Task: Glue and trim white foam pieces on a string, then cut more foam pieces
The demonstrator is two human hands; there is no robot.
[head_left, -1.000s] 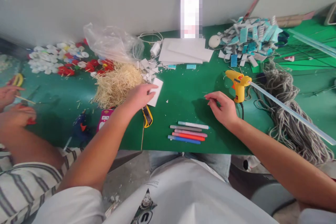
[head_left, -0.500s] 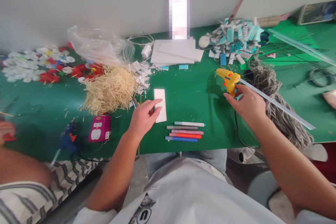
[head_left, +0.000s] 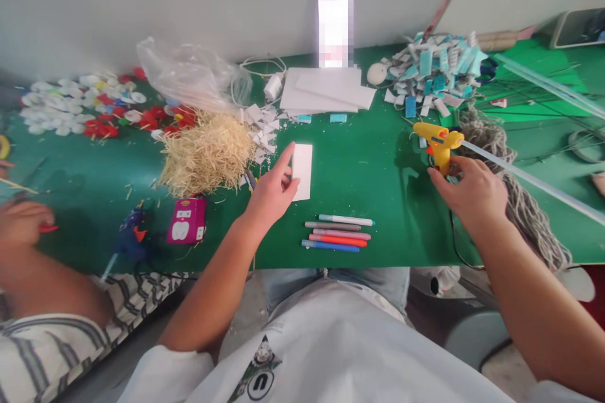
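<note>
My left hand rests on the green table with its fingers touching the left edge of a small white foam rectangle. My right hand is wrapped around the handle of a yellow glue gun, which has a long clear glue stick poking out of its back. Several coloured marker pens lie side by side between my hands, near the front edge.
A heap of straw-like sticks, a clear plastic bag, white foam sheets, blue-and-white foam scraps and grey yarn crowd the table. A pink box sits front left. A co-worker's hand works at the left.
My left hand pulled the white foam piece from beside the straw to the table's middle. My right hand reached right and closed on the glue gun's handle.
</note>
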